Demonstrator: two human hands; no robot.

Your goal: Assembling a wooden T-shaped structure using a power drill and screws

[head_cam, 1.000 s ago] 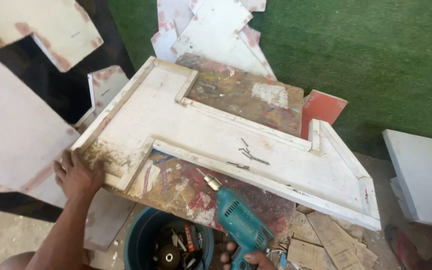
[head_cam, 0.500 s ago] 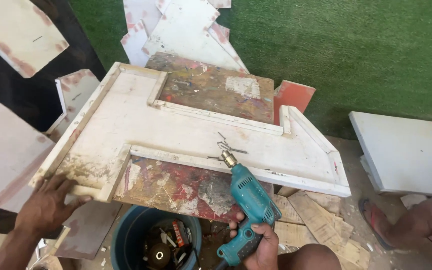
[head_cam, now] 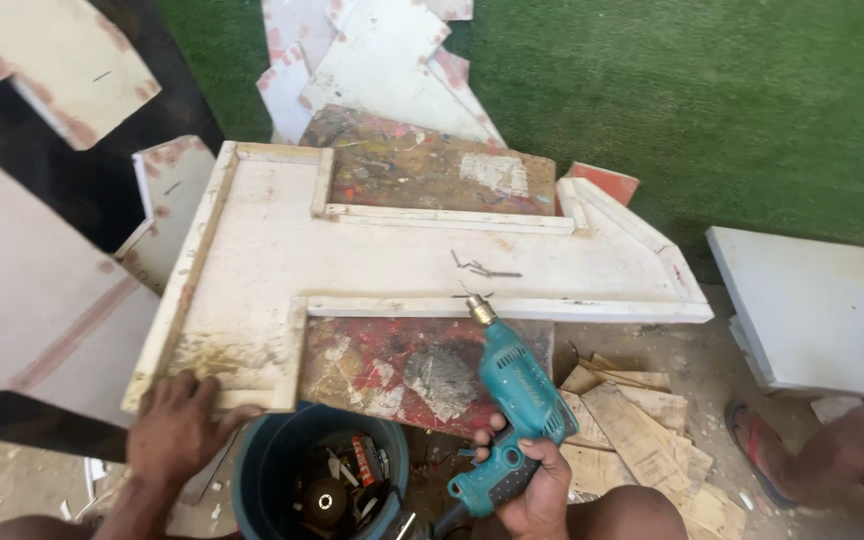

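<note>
Two hands are busy: the right hand (head_cam: 537, 480) is wrapped tight around the handle of a teal drill (head_cam: 512, 395), whose tip touches the near edge strip of a big white board shape (head_cam: 282, 260). The left hand (head_cam: 177, 430) presses flat on the board's near left corner, fingers spread apart. Between the hands, lower down, sits a blue bucket (head_cam: 257, 470) of small parts.

Your two hands are low and near you, one on each side.
Your left hand (head_cam: 180, 432) lies flat with the fingers spread, pressing down, arm reaching up from the near left. Your right hand (head_cam: 535, 482) is curled tight in a grip, thumb side up, near the middle.
</note>
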